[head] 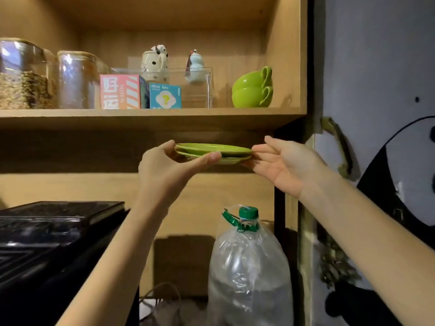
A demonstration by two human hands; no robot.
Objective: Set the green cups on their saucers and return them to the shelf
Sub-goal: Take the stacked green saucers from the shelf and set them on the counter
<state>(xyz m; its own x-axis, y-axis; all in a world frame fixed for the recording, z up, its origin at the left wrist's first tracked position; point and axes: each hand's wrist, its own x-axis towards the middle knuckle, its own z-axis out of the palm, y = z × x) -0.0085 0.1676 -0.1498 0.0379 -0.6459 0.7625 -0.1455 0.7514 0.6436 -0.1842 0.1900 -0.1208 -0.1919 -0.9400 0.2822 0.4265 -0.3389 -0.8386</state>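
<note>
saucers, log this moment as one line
saucers: two stacked, below shelf | left hand: gripping left rim | right hand: fingers at right rim | cups: two stacked on shelf, no saucers

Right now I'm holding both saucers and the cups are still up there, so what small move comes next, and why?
Probably lower the stacked saucers onto a free surface and separate them: both hands are occupied, and the two green cups sit nested upside down on the shelf.

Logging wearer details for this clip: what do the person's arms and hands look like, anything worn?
Both forearms are bare, with no sleeves in view. The left hand and right hand show no gloves, rings, watch or bracelets. Nails look short and unpainted.
</note>
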